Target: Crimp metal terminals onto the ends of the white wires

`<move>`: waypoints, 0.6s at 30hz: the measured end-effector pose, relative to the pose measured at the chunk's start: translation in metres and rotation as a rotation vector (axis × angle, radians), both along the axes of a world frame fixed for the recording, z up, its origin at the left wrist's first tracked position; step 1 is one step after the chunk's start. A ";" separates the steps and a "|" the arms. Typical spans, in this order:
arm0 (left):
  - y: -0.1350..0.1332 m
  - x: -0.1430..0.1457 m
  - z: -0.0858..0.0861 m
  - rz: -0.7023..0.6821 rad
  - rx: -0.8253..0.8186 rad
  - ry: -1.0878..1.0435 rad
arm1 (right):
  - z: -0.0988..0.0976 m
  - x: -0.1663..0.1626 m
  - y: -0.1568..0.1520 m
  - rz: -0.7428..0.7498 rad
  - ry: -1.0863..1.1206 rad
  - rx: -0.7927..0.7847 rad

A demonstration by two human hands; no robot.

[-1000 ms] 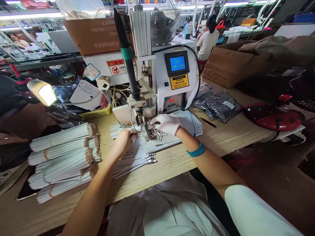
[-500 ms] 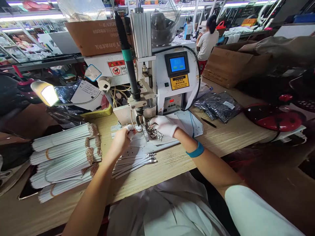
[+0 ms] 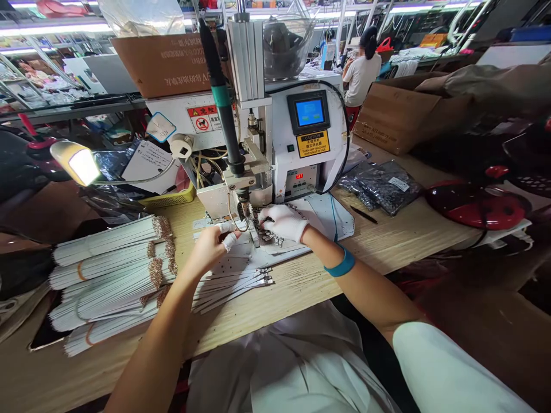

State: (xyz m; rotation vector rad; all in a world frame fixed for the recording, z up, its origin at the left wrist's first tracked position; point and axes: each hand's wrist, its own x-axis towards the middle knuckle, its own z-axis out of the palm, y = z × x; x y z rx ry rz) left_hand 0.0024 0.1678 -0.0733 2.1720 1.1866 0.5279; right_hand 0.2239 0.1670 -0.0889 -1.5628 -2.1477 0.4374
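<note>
**Inspector:** State the position and grip of each hand.

**Operator:** The person's left hand [image 3: 209, 250], its fingers [image 3: 229, 241] wrapped in white tape, sits directly left of the press head [image 3: 243, 202]. Its grip is pressed together, and whatever lies between the fingertips is too small to tell. The right hand [image 3: 282, 222], in a white glove, has its grip closed over the metal terminal strip [image 3: 267, 228]. A blue wristband [image 3: 340, 265] circles that wrist.

**Inspector:** Locate the workpiece.

**Operator:** The metal terminal strip lies just right of the press head, under the gloved fingers, and above a white plate [image 3: 331, 215] on the worktop [image 3: 301, 295]. Loose white flat cables [image 3: 232, 288] lie near the left hand, on the near side of the plate. Banded bundles of white cable [image 3: 109, 269], with copper strand ends pointing right, are stacked further left.

**Inspector:** List the surrounding items.

**Operator:** The terminal machine [image 3: 303, 166] stands at the far side of the plate, with a blue touchscreen [image 3: 309, 112] and a yellow caution label [image 3: 313, 143]. To its right lie a bag of dark parts [image 3: 381, 186] and a cardboard box [image 3: 396, 117]. A seated person [image 3: 361, 74] works well beyond them.
</note>
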 end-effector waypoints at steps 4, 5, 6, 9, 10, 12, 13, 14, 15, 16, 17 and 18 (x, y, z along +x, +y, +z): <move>0.000 0.002 -0.003 0.003 -0.079 -0.071 | 0.004 0.004 -0.003 -0.027 0.346 -0.135; 0.000 0.003 -0.003 0.012 -0.093 -0.089 | 0.006 0.005 -0.004 -0.027 0.420 -0.195; 0.000 0.003 -0.002 0.023 -0.107 -0.107 | 0.008 0.006 -0.004 -0.020 0.479 -0.253; -0.001 0.004 0.000 0.058 -0.161 -0.125 | 0.012 0.007 -0.006 0.002 0.605 -0.380; -0.002 0.004 0.001 0.060 -0.178 -0.126 | 0.012 0.007 -0.006 0.002 0.645 -0.414; -0.002 0.003 0.000 0.049 -0.200 -0.136 | 0.013 0.005 -0.006 -0.008 0.727 -0.463; -0.002 0.003 0.000 0.038 -0.204 -0.145 | 0.013 0.004 -0.006 -0.014 0.763 -0.469; -0.002 0.003 -0.001 0.028 -0.204 -0.157 | 0.013 0.002 -0.007 -0.019 0.792 -0.466; -0.002 0.003 -0.002 0.018 -0.202 -0.169 | 0.014 0.000 -0.007 -0.024 0.813 -0.461; -0.001 0.002 -0.003 0.010 -0.201 -0.180 | 0.014 -0.001 -0.008 -0.027 0.829 -0.456; 0.000 0.002 -0.004 0.007 -0.202 -0.189 | 0.015 -0.002 -0.008 -0.024 0.842 -0.451; 0.000 0.002 -0.005 0.009 -0.206 -0.192 | 0.015 -0.003 -0.009 -0.013 0.854 -0.447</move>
